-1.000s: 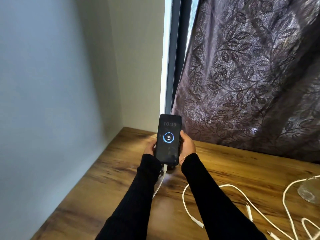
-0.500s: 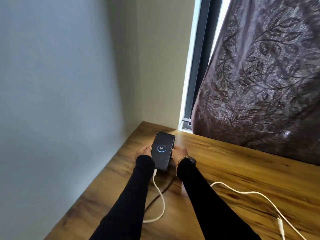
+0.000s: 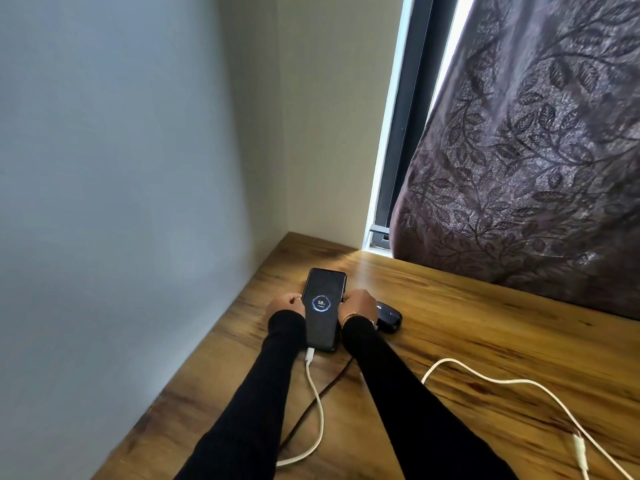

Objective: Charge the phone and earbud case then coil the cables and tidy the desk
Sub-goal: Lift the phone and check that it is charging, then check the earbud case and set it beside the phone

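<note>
A black phone (image 3: 322,308) lies flat on the wooden desk (image 3: 467,323) near the wall corner, its screen lit with a 58% charging ring. A white cable (image 3: 317,393) is plugged into its near end. My left hand (image 3: 284,304) grips the phone's left edge and my right hand (image 3: 358,302) grips its right edge. A small dark earbud case (image 3: 388,317) sits on the desk just right of my right wrist. A dark cable (image 3: 322,393) runs under my right forearm toward it.
A second white cable (image 3: 512,386) snakes across the desk toward the lower right. A patterned dark curtain (image 3: 526,150) hangs behind the desk on the right. Plain walls close the left side and the far corner.
The phone went from upright in both hands down to lying flat on the desk. The view shifted left and the earbud case came into sight.
</note>
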